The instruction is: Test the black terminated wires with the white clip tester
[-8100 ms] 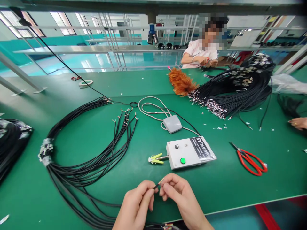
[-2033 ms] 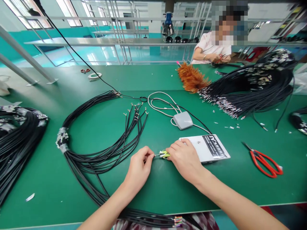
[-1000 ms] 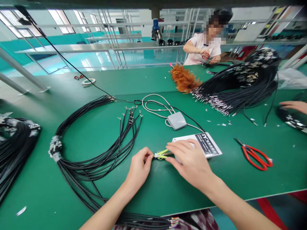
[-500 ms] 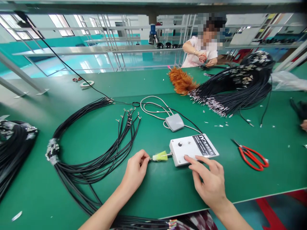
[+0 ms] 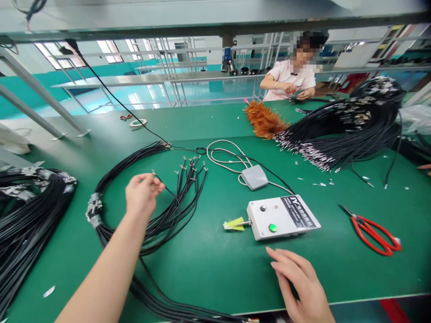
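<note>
The left hand point(image 5: 143, 190) is pinching one black cable point(image 5: 172, 194) near its end, so this grip is standing almost closed, the thumb and fingers bent together. A short tip of the cable is showing just above the fingers, and the remaining length is running from the grip to the right and downward, across the cable bundle point(image 5: 117, 163), which is lying curved on the green surface point(image 5: 208, 269). The right hand point(image 5: 303, 278) is hovering with its grip loosely open, holding nothing visible, well apart from the cable and near the white box point(image 5: 279, 213). A yellow-green clip point(image 5: 237, 224) is sticking out of this box, between the hands.
</note>
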The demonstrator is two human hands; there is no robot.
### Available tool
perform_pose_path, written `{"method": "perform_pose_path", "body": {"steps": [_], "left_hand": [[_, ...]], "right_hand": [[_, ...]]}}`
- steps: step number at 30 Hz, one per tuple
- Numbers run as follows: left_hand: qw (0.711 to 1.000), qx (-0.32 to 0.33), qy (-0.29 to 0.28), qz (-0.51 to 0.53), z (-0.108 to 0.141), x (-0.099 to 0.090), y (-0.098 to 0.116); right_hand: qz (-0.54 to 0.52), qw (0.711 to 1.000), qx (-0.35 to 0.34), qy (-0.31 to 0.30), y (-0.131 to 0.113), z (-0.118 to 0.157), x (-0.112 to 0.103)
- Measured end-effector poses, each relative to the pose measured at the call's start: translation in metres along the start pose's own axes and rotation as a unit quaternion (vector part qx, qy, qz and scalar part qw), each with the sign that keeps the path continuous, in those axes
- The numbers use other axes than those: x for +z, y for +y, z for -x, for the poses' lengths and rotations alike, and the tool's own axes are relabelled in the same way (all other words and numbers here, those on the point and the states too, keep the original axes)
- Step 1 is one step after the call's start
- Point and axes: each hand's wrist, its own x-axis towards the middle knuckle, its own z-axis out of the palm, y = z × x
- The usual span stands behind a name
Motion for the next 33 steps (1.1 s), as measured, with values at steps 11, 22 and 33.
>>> {"method": "perform_pose_path", "body": {"steps": [11,22,33], "left_hand": [[0.733,0.165,-0.612,-0.247,0.192,-0.002,0.011],[0.815,-0.12,-0.545,-0.152,0.19,-0.001,0.017],[0.861,-0.07,-0.501,-0.061,0.189,0.007,0.015]], "right_hand": [[-0.047,0.997,0.055,-0.039,-0.002,0.002,0.004],[-0.304,0.895,0.296,-0.137,-0.032,-0.02,-0.003],[-0.468,0.764,0.417,-0.151,-0.046,-0.029,0.002]]}}
